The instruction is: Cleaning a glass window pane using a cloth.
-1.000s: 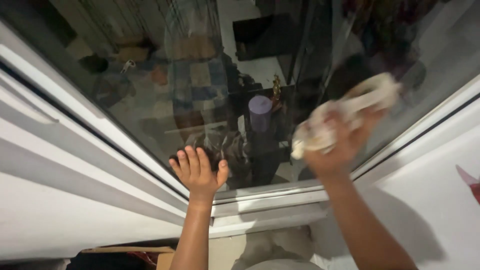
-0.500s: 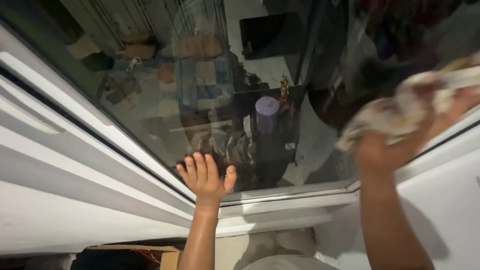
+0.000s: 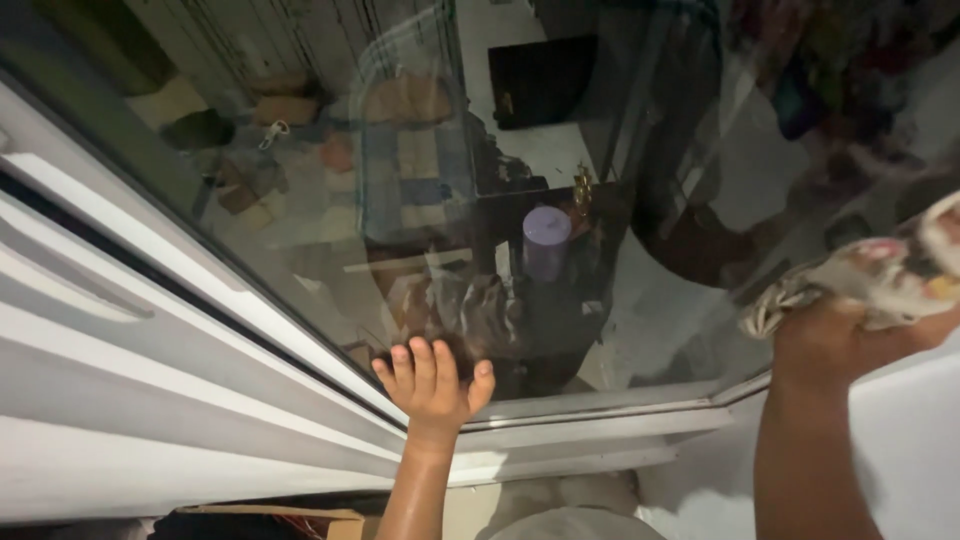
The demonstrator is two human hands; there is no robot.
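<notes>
My left hand (image 3: pixel 432 380) lies flat against the window glass (image 3: pixel 330 130) near its bottom edge, fingers spread, holding nothing. My right hand (image 3: pixel 835 340) is at the right edge of the pane, closed around a crumpled whitish cloth (image 3: pixel 880 275) with coloured spots. The cloth presses against the glass beside the white frame (image 3: pixel 600 405). Reflections of a room fill the pane, among them a purple cylinder (image 3: pixel 546 236).
White frame rails (image 3: pixel 150 370) run diagonally along the left. A white wall (image 3: pixel 900 450) stands at the lower right. A cardboard box edge (image 3: pixel 300 515) and a grey rounded object (image 3: pixel 570 522) show at the bottom.
My right hand has swept the cloth to the right and slightly down across the glass. My left hand has stayed planted on the pane; the view has shifted a little.
</notes>
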